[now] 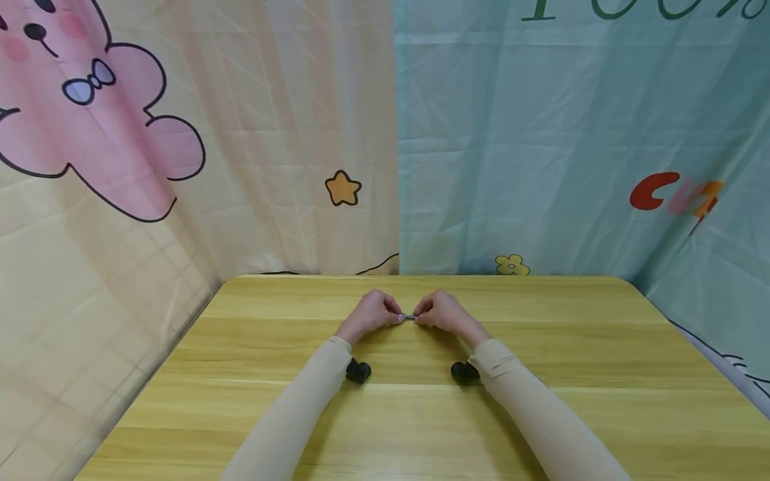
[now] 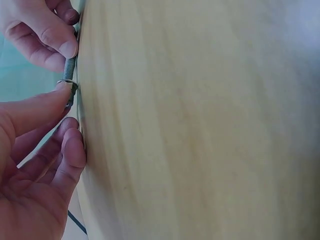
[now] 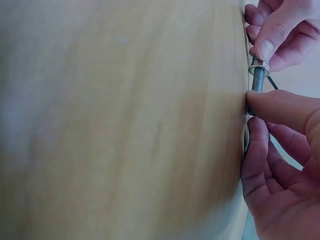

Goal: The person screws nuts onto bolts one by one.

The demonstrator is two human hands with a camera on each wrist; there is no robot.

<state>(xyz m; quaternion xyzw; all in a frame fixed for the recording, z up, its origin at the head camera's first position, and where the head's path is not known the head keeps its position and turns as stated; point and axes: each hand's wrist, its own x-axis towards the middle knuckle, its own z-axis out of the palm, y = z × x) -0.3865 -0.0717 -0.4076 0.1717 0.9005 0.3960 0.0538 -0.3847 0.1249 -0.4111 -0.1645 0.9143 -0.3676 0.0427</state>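
A small grey metal bolt (image 3: 258, 80) with a threaded shank spans the gap between the two hands, near the far part of the table. My left hand (image 1: 371, 314) pinches one end of it between thumb and fingers, right by a flat washer-like ring (image 2: 67, 81). My right hand (image 1: 443, 312) pinches the other end, with its thumb (image 3: 280, 107) lying across the shank. The bolt lies roughly level, left to right, close over the tabletop. Fingertips hide both of its ends in part.
The wood-grain table (image 1: 397, 427) reaches to a printed curtain (image 1: 517, 133) at the back and sides. Black wrist-camera mounts (image 1: 359, 372) stick out inward below each cuff. Both forearms, in light sleeves, extend over the tabletop.
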